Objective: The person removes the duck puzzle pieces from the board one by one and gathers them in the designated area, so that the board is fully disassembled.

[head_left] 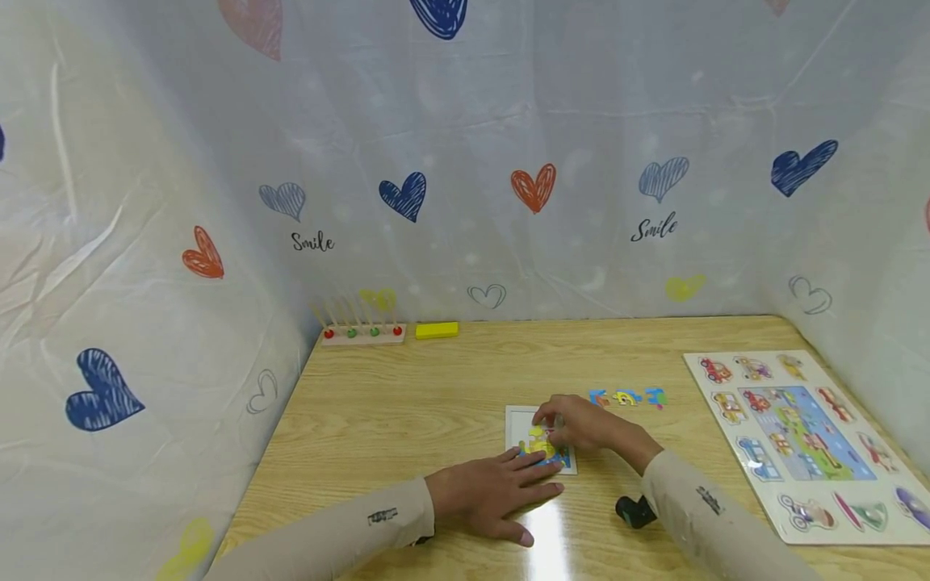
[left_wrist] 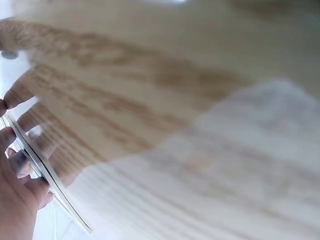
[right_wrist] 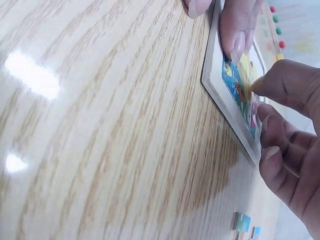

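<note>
A small white-framed jigsaw puzzle (head_left: 513, 420) lies flat on the table, with yellow and blue pieces inside its frame. My left hand (head_left: 501, 492) spreads its straight fingers over the near left part, and the fingertips (right_wrist: 236, 45) press on the picture. Over the right side bends my right hand (head_left: 584, 424); thumb and finger pinch at a puzzle piece (right_wrist: 254, 112) with pink on it, partly hidden by the fingers. Several loose jigsaw pieces (head_left: 626, 397) lie behind the right hand. In the left wrist view, the left hand (left_wrist: 20, 185) rests at the board's edge.
On the right lies a large picture board (head_left: 734, 452) with vehicle shapes. A pegged wooden stand (head_left: 363, 340) with red and green beads and a yellow block (head_left: 437, 330) stand at the back. A black object (head_left: 634, 512) is by the right sleeve. Curtains with hearts (head_left: 465, 266) enclose the table.
</note>
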A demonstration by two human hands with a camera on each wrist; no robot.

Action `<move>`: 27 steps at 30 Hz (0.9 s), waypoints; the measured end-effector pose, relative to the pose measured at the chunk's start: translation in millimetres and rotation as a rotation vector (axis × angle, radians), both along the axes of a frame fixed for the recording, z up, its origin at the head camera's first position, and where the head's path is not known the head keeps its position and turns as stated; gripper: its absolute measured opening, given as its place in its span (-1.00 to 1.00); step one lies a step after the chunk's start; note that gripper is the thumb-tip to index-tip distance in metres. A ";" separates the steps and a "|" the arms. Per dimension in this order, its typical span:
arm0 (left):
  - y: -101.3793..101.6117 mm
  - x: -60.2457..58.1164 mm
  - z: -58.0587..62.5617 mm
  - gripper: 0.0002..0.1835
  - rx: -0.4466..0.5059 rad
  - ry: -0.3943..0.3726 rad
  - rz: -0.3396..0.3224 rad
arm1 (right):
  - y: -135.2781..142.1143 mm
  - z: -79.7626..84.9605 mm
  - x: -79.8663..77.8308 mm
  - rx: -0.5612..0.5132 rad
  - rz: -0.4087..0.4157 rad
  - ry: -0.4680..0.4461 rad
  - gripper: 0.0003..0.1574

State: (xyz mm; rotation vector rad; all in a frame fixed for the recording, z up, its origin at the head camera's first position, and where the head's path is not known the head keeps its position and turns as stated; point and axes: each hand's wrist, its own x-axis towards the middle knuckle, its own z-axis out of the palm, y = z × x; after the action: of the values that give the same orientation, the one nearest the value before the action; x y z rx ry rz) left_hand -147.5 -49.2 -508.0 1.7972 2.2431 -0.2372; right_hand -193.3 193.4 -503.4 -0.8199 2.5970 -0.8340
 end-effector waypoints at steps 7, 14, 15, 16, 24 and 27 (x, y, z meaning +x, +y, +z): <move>0.3 0.0 0.1 -0.17 -0.007 -0.003 0.001 | -2.6 3.8 1.4 0.004 0.004 0.002 -0.67; 1.1 0.0 0.5 -0.17 -0.021 -0.006 0.006 | -6.0 4.9 0.6 0.016 0.016 0.027 -0.70; 1.2 0.2 0.7 -0.17 -0.025 -0.007 0.009 | -6.4 5.1 0.7 0.021 0.014 0.028 -0.69; 1.2 0.4 0.8 -0.16 -0.027 -0.007 0.011 | -6.7 5.2 0.6 0.024 0.012 0.028 -0.69; 1.3 2.0 2.0 -0.16 -0.032 -0.014 0.023 | -7.1 5.6 -0.8 0.029 0.018 0.024 -0.70; 1.4 2.0 1.8 -0.16 -0.028 -0.016 0.023 | -7.5 8.6 -0.3 0.009 0.031 0.007 -0.70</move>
State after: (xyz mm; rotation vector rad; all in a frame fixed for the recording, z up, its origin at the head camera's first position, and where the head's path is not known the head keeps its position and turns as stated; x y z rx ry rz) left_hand -145.5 -47.8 -506.2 1.7523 2.2365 -0.2474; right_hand -193.6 185.8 -494.8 -0.8598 2.5853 -0.8113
